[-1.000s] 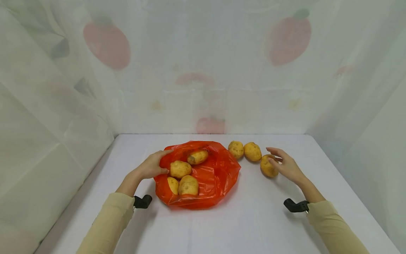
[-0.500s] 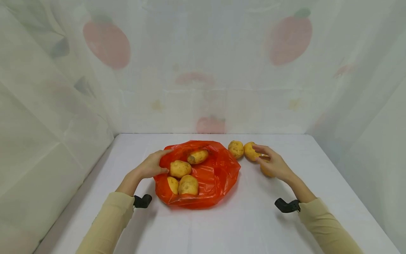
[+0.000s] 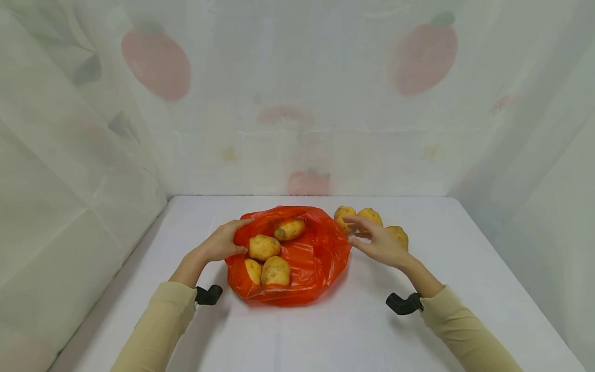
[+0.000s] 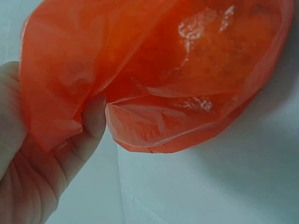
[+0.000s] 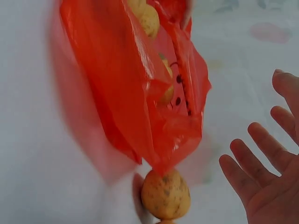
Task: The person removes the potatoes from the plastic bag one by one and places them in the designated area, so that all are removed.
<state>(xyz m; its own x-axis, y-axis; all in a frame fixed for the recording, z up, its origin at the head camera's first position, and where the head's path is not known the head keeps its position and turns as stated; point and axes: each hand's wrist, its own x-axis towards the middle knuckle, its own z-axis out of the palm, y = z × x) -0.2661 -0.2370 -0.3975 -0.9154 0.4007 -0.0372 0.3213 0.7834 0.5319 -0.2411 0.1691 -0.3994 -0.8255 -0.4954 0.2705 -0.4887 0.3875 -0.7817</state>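
Note:
A red plastic bag (image 3: 302, 266) lies with its mouth spread wide, and several potatoes (image 3: 265, 248) rest inside it. My left hand (image 3: 220, 243) holds the bag's left rim; in the left wrist view the film is folded between thumb and fingers (image 4: 93, 121). At the bag's right rim, my right hand (image 3: 378, 245) has its fingers spread and holds nothing. The right wrist view shows that hand (image 5: 275, 182) beside the bag's raised edge (image 5: 187, 135). Outside the bag are three potatoes, the closest one (image 3: 342, 214) partly behind the right fingertips.
The other two loose potatoes, a middle one (image 3: 372, 214) and a right one (image 3: 398, 236), sit behind the right hand. A white-covered table (image 3: 325, 336) carries everything. Pale printed curtains (image 3: 297, 103) enclose its back and sides.
My right hand has moved left from above the rightmost potato, past the middle one, to the bag's right rim. The left hand and the potatoes have stayed put.

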